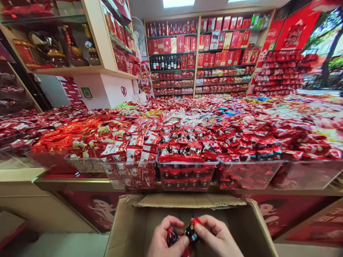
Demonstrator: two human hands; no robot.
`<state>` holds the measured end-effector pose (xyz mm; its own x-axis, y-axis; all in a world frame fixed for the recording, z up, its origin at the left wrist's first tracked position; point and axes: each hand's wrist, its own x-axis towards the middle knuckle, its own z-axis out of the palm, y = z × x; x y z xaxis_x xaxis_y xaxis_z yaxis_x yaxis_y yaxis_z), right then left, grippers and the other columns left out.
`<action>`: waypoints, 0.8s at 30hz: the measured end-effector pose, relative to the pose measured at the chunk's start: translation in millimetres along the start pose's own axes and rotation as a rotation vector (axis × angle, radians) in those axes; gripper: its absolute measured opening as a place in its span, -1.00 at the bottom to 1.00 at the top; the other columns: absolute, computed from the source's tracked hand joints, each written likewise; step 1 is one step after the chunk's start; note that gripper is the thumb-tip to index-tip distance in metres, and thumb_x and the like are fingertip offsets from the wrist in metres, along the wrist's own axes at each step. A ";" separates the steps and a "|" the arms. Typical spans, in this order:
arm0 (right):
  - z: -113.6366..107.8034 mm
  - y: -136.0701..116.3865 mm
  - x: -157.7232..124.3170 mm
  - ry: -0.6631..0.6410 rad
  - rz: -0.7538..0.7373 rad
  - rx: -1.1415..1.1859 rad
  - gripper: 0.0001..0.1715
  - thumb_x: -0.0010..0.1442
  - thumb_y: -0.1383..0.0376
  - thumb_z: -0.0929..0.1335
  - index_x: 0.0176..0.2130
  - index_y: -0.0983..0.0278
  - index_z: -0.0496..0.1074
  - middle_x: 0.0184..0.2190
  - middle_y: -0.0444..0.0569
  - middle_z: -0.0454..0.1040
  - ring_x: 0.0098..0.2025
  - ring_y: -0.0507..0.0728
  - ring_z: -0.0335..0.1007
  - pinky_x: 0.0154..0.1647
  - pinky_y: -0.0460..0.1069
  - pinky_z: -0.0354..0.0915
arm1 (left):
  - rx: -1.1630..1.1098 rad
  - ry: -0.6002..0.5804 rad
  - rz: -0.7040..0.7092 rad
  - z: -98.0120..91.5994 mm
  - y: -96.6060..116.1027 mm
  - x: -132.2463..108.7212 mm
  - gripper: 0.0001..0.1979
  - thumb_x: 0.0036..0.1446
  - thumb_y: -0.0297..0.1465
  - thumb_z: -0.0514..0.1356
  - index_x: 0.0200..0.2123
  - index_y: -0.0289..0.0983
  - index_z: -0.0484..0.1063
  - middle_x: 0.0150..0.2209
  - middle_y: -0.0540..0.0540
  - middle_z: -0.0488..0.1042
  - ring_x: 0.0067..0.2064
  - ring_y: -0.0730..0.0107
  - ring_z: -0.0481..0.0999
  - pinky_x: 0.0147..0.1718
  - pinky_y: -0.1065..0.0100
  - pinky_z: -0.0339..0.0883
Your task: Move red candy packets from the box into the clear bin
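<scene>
Both my hands are low at the bottom middle, over an open cardboard box [139, 217]. My left hand [163, 239] is closed around small red and dark wrapped candies [171, 236]. My right hand [214, 237] pinches another red and dark candy packet [192, 230] between thumb and fingers. The two hands touch at the packets. Straight ahead stands a clear plastic bin [187, 171] filled with similar red packets.
A long counter carries several clear bins [128, 171] heaped with red wrapped sweets [241, 139]. Shelves [198, 53] at the back hold red gift boxes and bottles. A wooden shelf unit [80, 67] rises at left. Red posters [99, 210] line the counter front.
</scene>
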<state>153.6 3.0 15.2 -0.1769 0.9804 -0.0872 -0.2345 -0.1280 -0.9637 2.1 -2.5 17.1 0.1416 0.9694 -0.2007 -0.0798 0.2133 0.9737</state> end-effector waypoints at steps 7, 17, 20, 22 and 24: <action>7.2 -56.2 0.7 0.071 -0.071 0.126 -0.70 0.00 0.15 0.33 -0.57 0.33 0.35 -0.64 -0.17 0.25 -0.55 -0.06 0.06 -0.51 -0.13 0.06 | -0.088 0.008 0.171 19.1 63.5 -9.0 -0.71 -0.12 -0.39 0.23 -0.28 -0.19 0.24 -0.50 0.13 0.30 -0.56 0.64 0.30 -0.57 0.53 0.30; 8.8 -70.7 7.0 0.142 -0.205 -0.109 -0.75 -0.05 0.18 0.36 -0.39 0.31 0.38 -0.51 -0.09 0.38 -0.52 -0.04 0.20 -0.53 -0.13 0.18 | -0.078 0.077 0.193 18.6 58.5 -3.1 -0.63 -0.15 -0.35 0.24 -0.20 -0.21 0.30 -0.42 0.03 0.39 -0.51 0.56 0.36 -0.55 0.51 0.31; 9.6 -69.6 10.0 0.137 -0.218 -0.159 -0.72 -0.05 0.15 0.35 -0.38 0.31 0.36 -0.50 -0.08 0.38 -0.50 -0.01 0.23 -0.52 -0.12 0.21 | -0.040 -0.005 0.128 15.6 50.9 1.1 -0.66 -0.16 -0.32 0.25 -0.24 -0.26 0.35 -0.41 -0.02 0.44 -0.41 0.49 0.39 -0.45 0.51 0.30; 11.6 -64.3 10.6 0.089 -0.197 -0.127 -0.69 -0.05 0.14 0.35 -0.32 0.30 0.33 -0.46 -0.07 0.38 -0.46 0.01 0.26 -0.50 -0.12 0.23 | -0.075 0.015 0.097 15.1 46.2 3.4 -0.74 -0.18 -0.28 0.25 -0.37 -0.27 0.37 -0.50 0.03 0.42 -0.48 0.54 0.35 -0.52 0.54 0.26; 13.5 -56.9 10.0 0.051 -0.187 -0.110 -0.68 -0.05 0.15 0.35 -0.30 0.29 0.31 -0.43 -0.07 0.38 -0.42 0.02 0.28 -0.45 -0.11 0.24 | -0.108 0.064 0.074 14.5 41.4 4.9 -0.74 -0.22 -0.24 0.27 -0.48 -0.28 0.35 -0.61 0.10 0.34 -0.60 0.61 0.24 -0.65 0.56 0.16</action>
<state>152.3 18.1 72.6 -0.0910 0.9922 0.0853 -0.1520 0.0708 -0.9858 13.8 9.3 57.9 0.0681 0.9880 -0.1389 -0.1939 0.1497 0.9695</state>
